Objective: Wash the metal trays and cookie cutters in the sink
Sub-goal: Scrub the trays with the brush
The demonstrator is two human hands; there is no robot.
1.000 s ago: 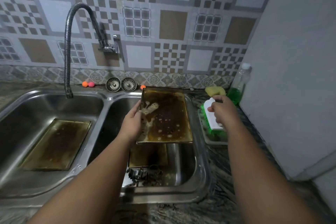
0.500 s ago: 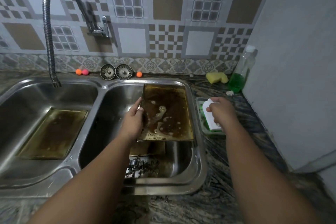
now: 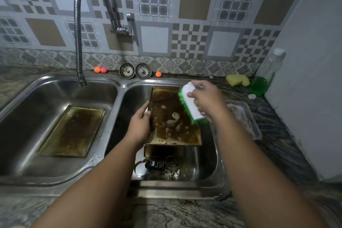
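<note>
Now your left hand [image 3: 139, 126] grips the tray [image 3: 174, 120] by its left rim, thumb hooked over the edge and fingers pressed together along the outside. That props it tilted over the right basin of the sink [image 3: 120, 83], so suds and brown water drain to its near end and not onto the counter. Your right hand [image 3: 205, 98] is curled round the white back of the brush [image 3: 190, 102]. The green bristles point down and left at the tray's far right part; whether they touch yet, you cannot tell.

Judging by the foam patches and the dark film, scrubbing has hardly started. Keep the left grip firm, since a soapy rim may slip when the brush pushes against it.

Below the tray lie the cutters [image 3: 161, 166] and what looks like a third tray [image 3: 162, 151], waiting their turn. A second tray [image 3: 72, 131] leans in the left basin under the tap [image 3: 77, 24], which is not running. Right of the sink sit a dish [image 3: 246, 116] and a bottle [image 3: 266, 74] of green soap, close enough to reach.
</note>
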